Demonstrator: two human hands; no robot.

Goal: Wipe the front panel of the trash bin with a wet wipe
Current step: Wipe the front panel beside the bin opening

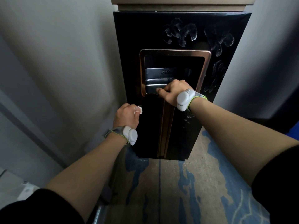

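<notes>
Head view: we face the trash bin (181, 120), its black front panel (145, 38) smeared white at 1 o'clock. Our left hand (126, 116) pinches a small wet wipe (140, 110) against its left edge; our right hand (174, 91), fingers curled, seems to steady the flap (156, 89).

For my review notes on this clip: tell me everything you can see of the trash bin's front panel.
The front panel is glossy black, tall and upright, seen from above. A copper-coloured frame surrounds a recessed opening with a silvery flap, and a copper strip runs down below it. Whitish smears mark its upper right area. The right hand rests curled at the frame's lower edge; the left hand, pinching a small white wipe, is at the panel's left edge.
</notes>
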